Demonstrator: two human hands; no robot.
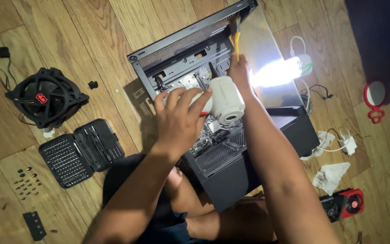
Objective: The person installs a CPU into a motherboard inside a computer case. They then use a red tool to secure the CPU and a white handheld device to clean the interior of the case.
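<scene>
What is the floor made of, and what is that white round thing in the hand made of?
The floor looks like wood planks, or a wood-look laminate: brown grain lines and seams show. The white round thing in the left hand looks like matte plastic, smooth and evenly coloured, though I can't be sure.

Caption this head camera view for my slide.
Left hand holds a white blower; right hand brushes inside an open computer case.
</scene>
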